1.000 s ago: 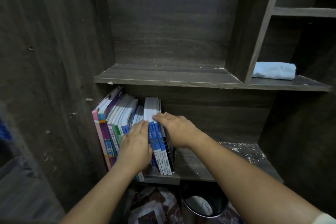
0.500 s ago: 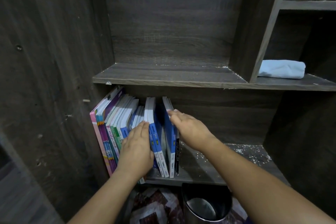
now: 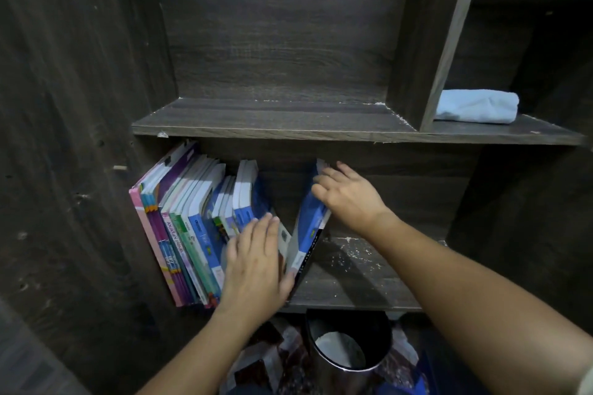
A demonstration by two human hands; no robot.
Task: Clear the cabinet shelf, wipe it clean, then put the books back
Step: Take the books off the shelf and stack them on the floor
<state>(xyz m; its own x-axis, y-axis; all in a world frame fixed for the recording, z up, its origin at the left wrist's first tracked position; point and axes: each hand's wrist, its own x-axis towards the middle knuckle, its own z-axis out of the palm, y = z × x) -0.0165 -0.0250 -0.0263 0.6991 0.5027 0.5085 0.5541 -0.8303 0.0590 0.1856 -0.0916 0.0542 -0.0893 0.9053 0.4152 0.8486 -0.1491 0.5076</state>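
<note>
A row of thin colourful books [image 3: 189, 228] leans against the left wall of the lower cabinet shelf [image 3: 353, 279]. My left hand [image 3: 255, 261] lies flat with straight fingers against the right end of that row. A blue book [image 3: 309, 221] is tilted away to the right, forming a V-shaped gap. My right hand [image 3: 346, 199] holds its top edge, fingers over the upper corner. The shelf board to the right of the books is speckled with white dust.
A folded light-blue cloth [image 3: 478, 106] lies on the upper shelf's right compartment. The upper shelf board [image 3: 272, 119] has white crumbs along its back edge. Below the lower shelf stands a dark round bin [image 3: 348, 349] beside patterned fabric [image 3: 269, 359].
My right hand has pulled the blue book away from the row and tipped it right, widening the gap. My left hand has stayed pressed on the remaining books.
</note>
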